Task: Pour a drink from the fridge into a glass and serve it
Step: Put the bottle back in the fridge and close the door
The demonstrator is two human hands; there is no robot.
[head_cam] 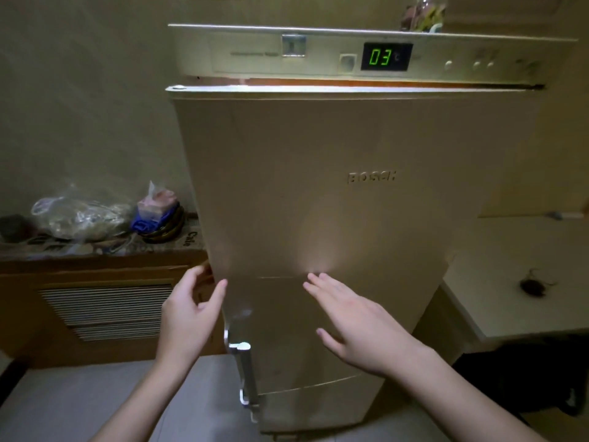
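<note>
A tall beige fridge (334, 186) fills the middle of the head view, with a green "03" display (385, 56) on its top panel. The upper door stands slightly ajar, and light shows along its top edge. My left hand (188, 314) curls around the door's left edge, fingers behind it and thumb on the front. My right hand (353, 320) hovers flat and open before the door's lower part, holding nothing. A silver handle (243, 371) sits below my left hand. No drink or glass is visible.
A low wooden cabinet (95, 301) stands left of the fridge, its top holding plastic bags (79, 215) and a blue and pink bundle (159, 215). A white counter (526, 282) with a small dark object (532, 287) is on the right. Items sit on the fridge top (420, 14).
</note>
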